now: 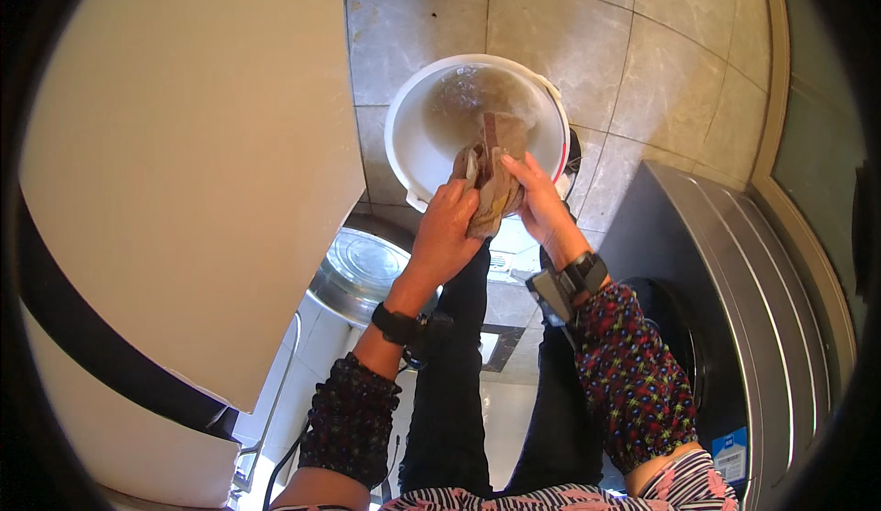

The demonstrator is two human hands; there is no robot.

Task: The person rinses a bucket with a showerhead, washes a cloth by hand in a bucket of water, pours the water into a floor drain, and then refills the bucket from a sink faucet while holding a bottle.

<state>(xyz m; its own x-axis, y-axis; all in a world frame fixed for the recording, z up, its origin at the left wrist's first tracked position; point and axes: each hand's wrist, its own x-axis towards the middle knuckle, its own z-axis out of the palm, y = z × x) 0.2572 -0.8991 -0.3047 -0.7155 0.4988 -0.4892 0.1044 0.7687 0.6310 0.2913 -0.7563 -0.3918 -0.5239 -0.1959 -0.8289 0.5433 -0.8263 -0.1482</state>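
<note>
We are working between a cream panel (193,144) beyond our left hand (445,222) and a grey appliance (725,263) beyond our right hand (541,201); tiled floor (560,34) is stretching ahead, likely giving room. Beneath, a white bucket (396,130) is holding murky water (450,112). Both hands are gripping a bunched brown cloth (496,176), overlapping the near rim; shifting it waterward should be catching drips better.

Brown cloth (496,185) in both hands (445,225) (541,199), above bucket (407,149)
</note>
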